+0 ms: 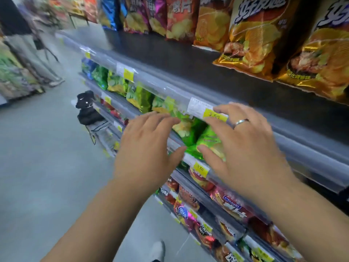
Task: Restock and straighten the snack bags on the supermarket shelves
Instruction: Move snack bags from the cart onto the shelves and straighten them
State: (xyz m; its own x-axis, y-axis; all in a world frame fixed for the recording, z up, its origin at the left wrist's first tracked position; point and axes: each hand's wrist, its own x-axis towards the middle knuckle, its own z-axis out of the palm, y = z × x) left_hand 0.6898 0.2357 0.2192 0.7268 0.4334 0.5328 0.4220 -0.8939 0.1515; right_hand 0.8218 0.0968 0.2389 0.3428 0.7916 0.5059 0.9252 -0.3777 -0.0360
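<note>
- Green glossy foil is seen on the snack bag (194, 135), which stands on the shelf (120, 105) one level under the orange bags (251, 35), between the two hands.
- The left hand (147, 148) and the right hand (245, 154) are held with fingers spread wide; nothing is gripped. Whether the right thumb touches the bag cannot be told.
- The bag is judged light, puffed with air, soft and slippery, with fragile chips inside; it is best taken by both side edges, without squeezing.
- On the price tag (200, 168) below, "1.50" can be read; on the orange bags "好友趣" is printed. Other labels are too blurred.
</note>
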